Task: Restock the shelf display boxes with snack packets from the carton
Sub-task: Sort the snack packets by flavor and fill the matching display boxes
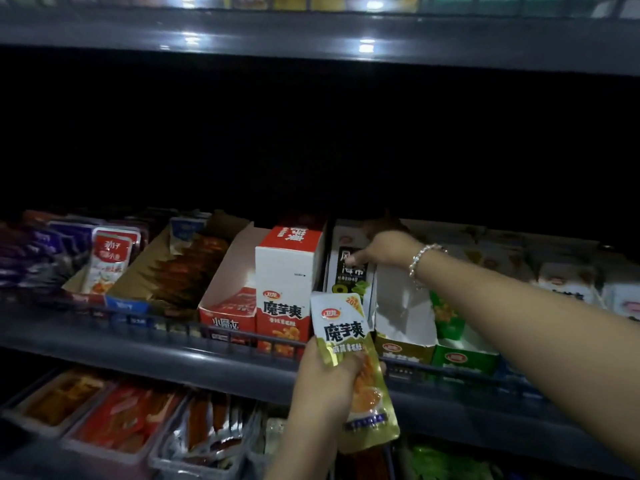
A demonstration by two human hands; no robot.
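My left hand (323, 379) grips a gold konjac packet (356, 368); my right hand (384, 245) pinches the black-labelled display box (346, 268); I'd steady it, then slide the packet in upright.

Both forearms were bare, with no sleeve in view. The right hand (388, 245) wore a bracelet (420, 259) of small pale, shiny beads around the wrist. The left hand (325, 379), below that bracelet, wore nothing visible.

A shiny gold-and-white foil snack packet (353, 362) with bold black lettering, a red-and-white cardboard display box (284, 289) behind, green box fronts (464, 358) at right, dark grey shelf (173, 358).
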